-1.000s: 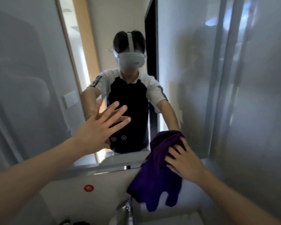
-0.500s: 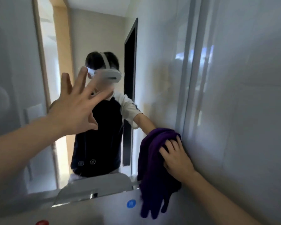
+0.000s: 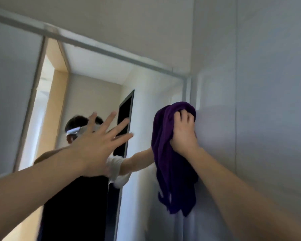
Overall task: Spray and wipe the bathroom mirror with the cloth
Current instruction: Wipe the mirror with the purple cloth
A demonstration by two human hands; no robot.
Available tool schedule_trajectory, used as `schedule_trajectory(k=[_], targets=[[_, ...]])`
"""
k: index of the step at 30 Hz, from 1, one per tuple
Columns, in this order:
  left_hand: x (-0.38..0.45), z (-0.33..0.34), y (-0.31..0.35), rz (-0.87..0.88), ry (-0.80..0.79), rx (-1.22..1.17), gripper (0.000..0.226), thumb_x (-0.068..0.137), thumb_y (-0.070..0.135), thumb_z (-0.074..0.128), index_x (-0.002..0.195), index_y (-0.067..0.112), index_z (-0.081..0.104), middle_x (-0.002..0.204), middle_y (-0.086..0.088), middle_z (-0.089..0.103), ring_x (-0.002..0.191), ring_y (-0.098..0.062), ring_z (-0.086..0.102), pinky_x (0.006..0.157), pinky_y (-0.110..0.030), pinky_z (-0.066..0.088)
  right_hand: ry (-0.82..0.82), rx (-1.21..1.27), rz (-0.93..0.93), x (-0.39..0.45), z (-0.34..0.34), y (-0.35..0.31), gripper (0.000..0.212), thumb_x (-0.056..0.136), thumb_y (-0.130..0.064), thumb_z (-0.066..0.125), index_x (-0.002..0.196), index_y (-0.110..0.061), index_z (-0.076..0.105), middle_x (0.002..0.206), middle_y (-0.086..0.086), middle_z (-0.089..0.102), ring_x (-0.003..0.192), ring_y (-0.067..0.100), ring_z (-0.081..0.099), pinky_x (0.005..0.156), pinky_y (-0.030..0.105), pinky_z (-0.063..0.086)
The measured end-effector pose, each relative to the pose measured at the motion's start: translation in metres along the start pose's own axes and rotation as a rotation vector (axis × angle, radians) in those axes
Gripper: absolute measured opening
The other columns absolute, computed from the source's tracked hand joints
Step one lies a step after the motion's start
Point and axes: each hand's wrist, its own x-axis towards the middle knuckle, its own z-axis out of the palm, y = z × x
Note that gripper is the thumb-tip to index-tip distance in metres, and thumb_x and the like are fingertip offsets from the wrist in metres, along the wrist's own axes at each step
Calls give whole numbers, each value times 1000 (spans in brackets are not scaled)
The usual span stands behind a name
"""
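Note:
The bathroom mirror [image 3: 146, 105] fills the left and middle of the head view, and a metal frame runs along its top and right edge. My right hand [image 3: 183, 134] grips a purple cloth [image 3: 170, 162] and presses it against the glass near the mirror's upper right corner. Most of the cloth hangs loose below that hand. My left hand [image 3: 101, 145] is raised in front of the mirror with fingers spread and nothing in it; whether it touches the glass is unclear. No spray bottle is in view.
A pale tiled wall [image 3: 261, 119] stands immediately right of the mirror. Above the frame is plain wall and ceiling [image 3: 129, 23]. The mirror reflects a person with a headset, a wooden door frame and a dark doorway.
My right hand has carried the cloth up along the mirror's right edge from near the bottom to the upper corner. My left hand has risen too, still spread. The view has tilted upward.

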Motion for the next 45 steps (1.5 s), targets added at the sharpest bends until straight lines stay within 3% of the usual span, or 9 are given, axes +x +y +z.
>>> schedule_trajectory(k=[3,6,14,18,22,27,32,39,45], targets=[[-20,9,-45,6,59,-49,129,69,72,64,143,50,-40,160,13,-45,141,-24,-50,117,-67,-8,42,36,76,48,-22,-16,78,77,-17,74,141,-10,31,150,17,31,136,43,30,119,59,25],[-45,-1,-104,-122,272,-9,152,32,81,68,157,48,-13,173,7,-7,156,-38,-3,95,-75,30,73,112,84,83,-46,-52,77,79,-12,71,143,-12,29,153,15,25,140,43,25,120,63,22],[-111,5,-171,-344,-36,-157,129,72,75,69,150,52,-31,143,18,-58,153,-35,-28,120,-64,12,5,217,-268,98,-77,-236,77,81,-16,62,150,-23,28,162,11,16,151,47,3,123,66,1],[-141,13,-171,-382,55,-449,110,66,73,66,157,44,12,171,14,-3,159,-25,-5,125,-58,14,-99,241,-550,55,-74,-323,81,88,-23,55,159,-32,17,168,7,4,154,43,-8,122,65,-8],[-179,23,-166,-492,169,-686,80,65,63,74,132,31,45,147,10,44,139,-15,35,116,-41,35,-144,316,-592,5,-58,-374,73,96,-30,49,161,-32,14,170,2,7,156,36,-8,123,61,-4],[-221,32,-165,-649,173,-777,8,100,18,59,95,23,58,110,0,64,111,-22,60,95,-45,52,-134,322,-654,-43,-29,-372,71,99,-40,45,163,-30,16,171,-1,19,158,32,6,122,56,-7],[-238,12,-154,-847,204,-1065,26,108,9,36,110,11,62,106,-4,67,100,-20,62,87,-34,51,-172,342,-523,-113,-15,-337,76,89,-31,50,161,-25,26,161,1,37,147,34,32,118,65,29],[-246,-30,-84,-729,39,-1169,29,99,10,44,77,17,60,76,2,61,73,-15,57,65,-31,44,-363,504,-133,-219,-5,-291,82,77,-12,62,153,-16,32,152,7,41,139,34,39,115,62,37],[-286,-8,-14,-513,-435,-1197,35,73,40,64,108,34,63,102,4,69,89,-15,68,80,-37,59,-285,640,-228,-244,-36,-264,51,75,-22,47,124,-8,55,122,13,57,110,37,50,95,54,50]])
